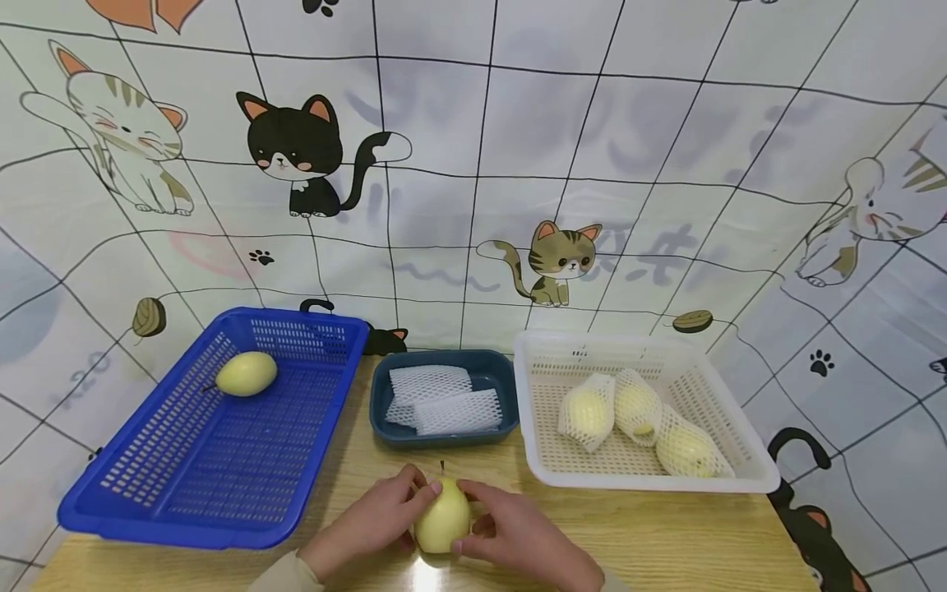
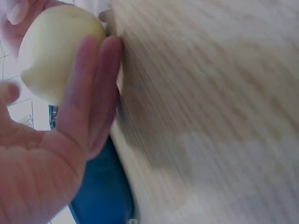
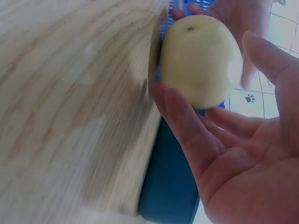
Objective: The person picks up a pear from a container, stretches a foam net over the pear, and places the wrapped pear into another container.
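A yellow-green pear [image 1: 442,516] stands upright between my two hands, stem upward, close over the wooden table in the head view. My left hand [image 1: 386,511] holds its left side, thumb near the top. From the right, my right hand [image 1: 518,530] grips it, with the thumb low and the index finger high. In the left wrist view, the left fingers [image 2: 80,100] lie along the pear [image 2: 56,51]. The right wrist view has the pear's rounded bottom [image 3: 198,56] facing the camera, with the right fingers [image 3: 187,116] bent around it.
A blue basket [image 1: 200,530] with one bare pear [image 1: 247,374] stands left. Behind my hands, a dark teal tray [image 1: 444,441] contains white foam nets [image 1: 459,411]. At right, a white basket [image 1: 651,478] contains several net-wrapped pears [image 1: 588,411]. A cat-patterned cloth [image 1: 444,205] rises behind.
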`<action>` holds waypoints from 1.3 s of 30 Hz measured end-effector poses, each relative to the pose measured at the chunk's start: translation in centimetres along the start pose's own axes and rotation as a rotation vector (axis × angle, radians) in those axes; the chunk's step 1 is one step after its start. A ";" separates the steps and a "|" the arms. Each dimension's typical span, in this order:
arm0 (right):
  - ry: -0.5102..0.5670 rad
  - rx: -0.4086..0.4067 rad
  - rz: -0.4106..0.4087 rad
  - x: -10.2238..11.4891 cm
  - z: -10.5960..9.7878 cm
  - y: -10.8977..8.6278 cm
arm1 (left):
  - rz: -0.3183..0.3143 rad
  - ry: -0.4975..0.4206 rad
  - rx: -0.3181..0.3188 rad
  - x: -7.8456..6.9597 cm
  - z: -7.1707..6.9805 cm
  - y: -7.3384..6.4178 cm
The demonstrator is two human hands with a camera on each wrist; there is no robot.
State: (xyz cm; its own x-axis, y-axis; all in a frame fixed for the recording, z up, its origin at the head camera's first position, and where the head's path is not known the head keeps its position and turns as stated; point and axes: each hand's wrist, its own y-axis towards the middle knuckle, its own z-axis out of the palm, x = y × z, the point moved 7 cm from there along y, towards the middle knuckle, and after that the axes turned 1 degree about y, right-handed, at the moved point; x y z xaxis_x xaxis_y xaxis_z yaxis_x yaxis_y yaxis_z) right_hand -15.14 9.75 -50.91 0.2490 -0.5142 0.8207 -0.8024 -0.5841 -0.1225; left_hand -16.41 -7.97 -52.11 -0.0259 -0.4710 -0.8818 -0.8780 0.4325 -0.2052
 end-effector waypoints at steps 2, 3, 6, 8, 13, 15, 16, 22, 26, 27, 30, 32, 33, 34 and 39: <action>-0.002 -0.011 -0.010 0.1 0.1 0.1 | 0.016 -0.049 0.036 -0.1 0.2 -0.1; -0.016 -0.018 -0.014 0.2 0.1 0.1 | 0.025 -0.068 0.047 -0.1 0.4 -0.1; -0.059 -0.040 -0.022 0.3 0.3 0.1 | 0.051 -0.106 0.056 -0.1 0.7 -0.1; -0.085 -0.058 -0.011 0.4 0.4 0.1 | 0.066 -0.106 0.043 0.0 0.8 -0.2; -0.109 -0.096 0.031 0.1 0.7 -0.1 | 0.087 -0.039 0.000 0.1 0.5 -0.3; -0.099 -0.088 0.062 -0.1 0.9 -0.1 | 0.097 -0.016 -0.007 -0.1 0.4 -0.4; -0.091 -0.081 0.079 -0.2 0.9 -0.1 | 0.101 -0.015 -0.004 -0.1 0.4 -0.4; -0.086 -0.046 0.136 -0.6 1.2 0.0 | 0.107 -0.012 0.028 -0.3 0.2 -0.5; -0.109 -0.049 0.134 -0.5 1.0 -0.1 | 0.110 0.041 0.019 -0.2 -0.1 -0.6; -0.104 -0.050 0.131 -0.4 1.0 -0.2 | 0.110 0.052 0.017 -0.2 -0.1 -0.6; -0.094 -0.057 0.116 -0.3 0.7 -0.5 | 0.109 0.069 0.018 -0.1 -0.3 -0.7; -0.106 -0.062 0.107 -0.1 0.5 -0.7 | 0.108 0.072 0.019 -0.2 -0.4 -0.7; -0.108 -0.062 0.106 0.0 0.4 -0.8 | 0.107 0.074 0.016 -0.2 -0.5 -0.7; -0.118 -0.063 0.104 0.2 0.3 -1.0 | 0.110 0.076 0.008 -0.2 -0.7 -0.7; -0.192 -0.102 0.079 1.2 -0.7 -1.4 | 0.150 0.070 -0.098 -0.9 -2.0 -0.9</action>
State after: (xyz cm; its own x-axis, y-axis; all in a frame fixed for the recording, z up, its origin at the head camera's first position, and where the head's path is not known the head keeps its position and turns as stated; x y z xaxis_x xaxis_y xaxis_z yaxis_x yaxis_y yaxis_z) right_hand -14.08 10.40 -49.33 0.2742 -0.6713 0.6887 -0.8715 -0.4761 -0.1172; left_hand -16.58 -9.43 -50.32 -0.1904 -0.4609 -0.8668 -0.9041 0.4264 -0.0281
